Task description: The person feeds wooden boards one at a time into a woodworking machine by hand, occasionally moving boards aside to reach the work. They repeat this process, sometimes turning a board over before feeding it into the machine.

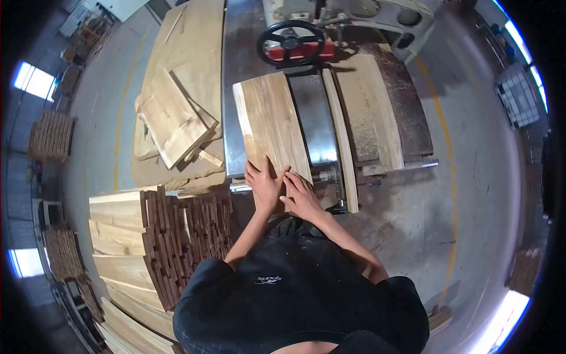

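The plank (271,124) lies lengthwise on the left part of the machine table (315,118), its far end towards the black handwheel (290,41); the left hand (264,184) and right hand (302,196) rest side by side on its near end, both open, palms down, gripping nothing. With only flat palms on it, the plank could probably skew or slide towards the loose pile of slabs (177,112); a palm could slip off the rough edge onto bare metal; the thin strip (342,147) just beside it might get knocked.

Pale plank (272,127) flat on saw table (236,88)
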Demonstrator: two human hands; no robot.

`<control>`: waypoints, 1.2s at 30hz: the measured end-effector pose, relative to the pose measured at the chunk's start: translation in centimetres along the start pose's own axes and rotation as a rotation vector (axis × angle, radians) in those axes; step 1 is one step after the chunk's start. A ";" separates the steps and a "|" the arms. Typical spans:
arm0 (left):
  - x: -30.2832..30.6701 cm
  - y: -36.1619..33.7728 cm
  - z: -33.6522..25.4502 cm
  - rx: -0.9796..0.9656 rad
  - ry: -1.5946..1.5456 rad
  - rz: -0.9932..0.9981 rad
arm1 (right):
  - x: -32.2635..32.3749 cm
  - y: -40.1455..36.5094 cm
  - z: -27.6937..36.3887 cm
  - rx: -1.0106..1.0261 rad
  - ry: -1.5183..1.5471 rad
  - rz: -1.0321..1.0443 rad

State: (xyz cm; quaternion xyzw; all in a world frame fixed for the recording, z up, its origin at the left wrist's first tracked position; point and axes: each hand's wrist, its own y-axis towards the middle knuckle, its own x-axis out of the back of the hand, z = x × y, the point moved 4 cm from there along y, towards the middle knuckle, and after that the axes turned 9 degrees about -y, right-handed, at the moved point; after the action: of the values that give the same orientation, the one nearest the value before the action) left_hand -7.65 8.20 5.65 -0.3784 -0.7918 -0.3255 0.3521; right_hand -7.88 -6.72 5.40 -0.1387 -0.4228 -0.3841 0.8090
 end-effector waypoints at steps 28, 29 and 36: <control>-8.8 10.4 -7.5 0.051 -0.063 -0.033 | 2.6 -1.0 -4.5 -0.496 -0.510 0.109; -9.0 11.1 -7.5 0.049 -0.068 -0.031 | 2.6 -0.4 -4.6 -0.526 -0.548 0.129; -10.5 15.1 -7.4 0.035 -0.071 -0.058 | 3.9 3.5 -6.4 -0.526 -0.487 0.201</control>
State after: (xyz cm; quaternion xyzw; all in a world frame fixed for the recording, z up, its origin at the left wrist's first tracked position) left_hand 12.01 6.11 4.99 -0.3603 -0.8201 -0.3079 0.3205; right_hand -0.23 -9.86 4.99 -0.4700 -0.4741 -0.3537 0.6552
